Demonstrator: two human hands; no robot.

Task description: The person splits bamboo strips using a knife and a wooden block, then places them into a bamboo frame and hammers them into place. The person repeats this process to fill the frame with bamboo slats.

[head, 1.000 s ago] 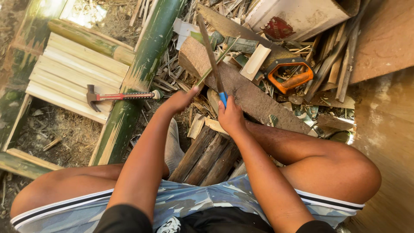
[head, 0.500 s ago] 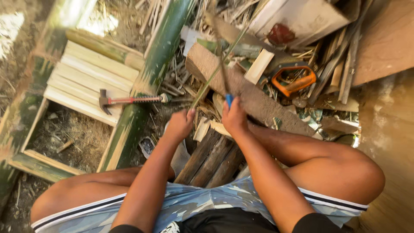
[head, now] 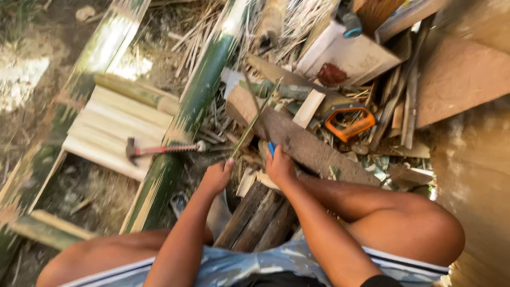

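My left hand (head: 217, 176) grips the near end of a thin green bamboo strip (head: 255, 119) that slants up and away. My right hand (head: 279, 166) is closed on a blue-handled knife (head: 271, 148), whose blade lies along the strip over a rough wooden plank (head: 308, 149). Both hands work close together above several dark wood pieces (head: 255, 218) between my bare knees.
A hammer with a red handle (head: 159, 150) lies across a thick green bamboo pole (head: 180, 133) and pale split bamboo slats (head: 114, 130). An orange-handled saw (head: 348, 119) rests among scrap wood. A board (head: 459, 79) lies at right.
The view has swung left and down. My left hand has slid down and nearer along the strip. My right hand stays on the knife at the plank.
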